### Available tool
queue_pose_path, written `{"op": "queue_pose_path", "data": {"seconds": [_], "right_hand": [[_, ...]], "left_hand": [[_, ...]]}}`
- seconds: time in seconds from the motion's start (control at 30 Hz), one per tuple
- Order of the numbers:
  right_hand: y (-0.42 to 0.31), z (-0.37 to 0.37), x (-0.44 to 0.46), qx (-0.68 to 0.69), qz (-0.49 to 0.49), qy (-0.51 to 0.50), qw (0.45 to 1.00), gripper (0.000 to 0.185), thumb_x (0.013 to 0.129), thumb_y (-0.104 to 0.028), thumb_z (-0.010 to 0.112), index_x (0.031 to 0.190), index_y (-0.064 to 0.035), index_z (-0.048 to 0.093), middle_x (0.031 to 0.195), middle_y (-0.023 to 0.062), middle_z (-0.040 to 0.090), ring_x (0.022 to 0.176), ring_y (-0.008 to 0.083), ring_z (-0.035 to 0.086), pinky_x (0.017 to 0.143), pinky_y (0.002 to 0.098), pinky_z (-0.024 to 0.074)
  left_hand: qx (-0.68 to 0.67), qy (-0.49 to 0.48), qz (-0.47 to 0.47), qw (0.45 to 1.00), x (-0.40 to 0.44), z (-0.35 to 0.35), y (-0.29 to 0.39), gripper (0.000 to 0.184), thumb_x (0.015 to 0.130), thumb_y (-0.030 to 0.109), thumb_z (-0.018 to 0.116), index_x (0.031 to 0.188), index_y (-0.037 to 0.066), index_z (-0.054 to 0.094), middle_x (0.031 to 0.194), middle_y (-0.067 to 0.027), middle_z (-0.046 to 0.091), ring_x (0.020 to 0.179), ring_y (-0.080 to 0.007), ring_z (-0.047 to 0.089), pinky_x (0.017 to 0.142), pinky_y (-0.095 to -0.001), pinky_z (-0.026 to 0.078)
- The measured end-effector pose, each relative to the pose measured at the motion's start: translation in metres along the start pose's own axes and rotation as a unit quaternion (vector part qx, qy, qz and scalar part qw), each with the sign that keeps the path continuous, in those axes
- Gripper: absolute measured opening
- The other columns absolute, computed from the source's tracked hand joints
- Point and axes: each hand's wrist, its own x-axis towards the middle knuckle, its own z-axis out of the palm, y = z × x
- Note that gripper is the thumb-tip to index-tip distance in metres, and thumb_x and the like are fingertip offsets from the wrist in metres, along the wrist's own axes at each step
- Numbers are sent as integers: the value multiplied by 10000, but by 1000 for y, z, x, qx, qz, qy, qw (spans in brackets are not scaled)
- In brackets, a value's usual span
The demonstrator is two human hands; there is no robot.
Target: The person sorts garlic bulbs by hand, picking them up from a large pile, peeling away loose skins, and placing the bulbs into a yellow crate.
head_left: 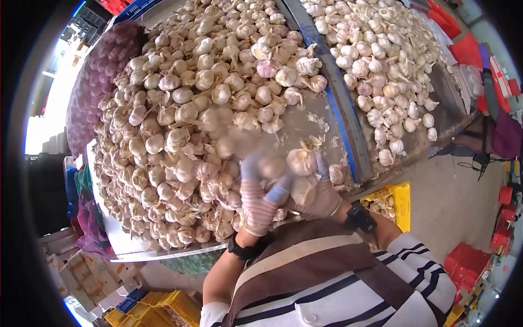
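Observation:
My left hand (260,203), in a striped glove with blue-grey fingertips, has its thumb and a finger on either side of a blurred garlic bulb (271,167). The exact contact there is smeared. My right hand (323,195), gloved alike, is closed around two garlic bulbs: an upper bulb (301,162) near the fingertips and a lower bulb (303,189) against the palm. Both hands are close together over the near edge of the table, beside a large heap of garlic (185,120). A loose bulb (337,174) lies just right of my right hand.
A blue-edged metal divider (343,122) separates the heap from a second garlic pile (381,71). Dry skins litter the grey tabletop (305,121). A yellow crate (402,206) with garlic stands below at right. At far left is a purple mesh sack (101,82); yellow crates (180,308) sit below.

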Motion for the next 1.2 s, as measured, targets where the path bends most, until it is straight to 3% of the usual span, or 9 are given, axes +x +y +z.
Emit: {"op": "queue_pose_path", "data": {"seconds": [0.2,0.27,0.33,0.47,0.53,0.63,0.77,0.93,1.2], "right_hand": [[-61,-38,12,124,-55,-263,955,728,831,-669,490,1302,-115,446,1320,111,479,1169,259,505,1015,486,408],[-111,-8,-5,-23,-211,15,977,750,829,-665,498,1316,-100,421,1305,147,483,1154,296,515,1012,571,384],[-166,4,-9,-154,-382,-59,909,774,822,-640,532,1340,-86,380,1267,171,502,1150,324,516,996,588,398],[-180,-21,-25,-223,-338,142,903,572,831,-492,615,1233,-104,497,1158,123,579,1040,302,586,894,507,492],[-150,-34,-38,-614,-200,197,738,451,829,-427,626,1143,-109,572,1083,102,623,962,274,619,851,452,500],[-90,-10,-46,-953,78,210,202,465,778,-405,636,1108,-79,602,1042,182,609,919,310,628,788,400,508],[-75,-52,-50,-954,16,241,180,386,762,-351,631,1020,-65,605,974,178,610,841,347,615,734,425,501],[-111,-39,-54,-781,-56,171,598,257,738,-125,621,981,-49,584,891,141,613,795,318,585,742,385,472],[-49,-18,-10,-967,80,-160,183,429,678,-87,679,1091,-136,573,980,97,603,861,323,619,720,420,525]], "left_hand": [[231,-154,207,938,17,-6,8,548,757,195,722,1261,80,539,1365,-214,419,1235,-360,433,1013,-409,362],[223,-168,196,940,20,-9,8,502,726,160,727,1194,73,569,1250,-203,498,1128,-370,513,927,-407,438],[400,-399,87,821,23,-28,-22,486,741,126,681,1215,109,576,1233,-146,524,1079,-325,553,906,-394,458],[602,-467,44,647,0,-35,-50,404,761,116,635,1162,115,589,1172,-139,541,949,-334,591,776,-419,494],[582,-443,69,679,-2,-40,-69,277,799,120,593,1073,82,595,1056,-132,597,868,-333,615,712,-430,490],[492,-402,20,772,11,-45,-67,199,840,135,539,1023,61,568,865,-123,605,739,-284,613,628,-383,491],[120,-330,-177,919,12,-38,-38,317,877,309,526,1083,68,525,778,-59,582,633,-160,564,534,-285,457],[-272,-234,-384,851,8,-35,-22,756,821,740,403,967,17,571,550,-37,551,380,-103,481,358,-197,367],[-86,-194,-120,970,-6,-22,-6,512,797,401,707,1115,51,512,911,-85,591,687,-88,550,601,-241,479]]}}
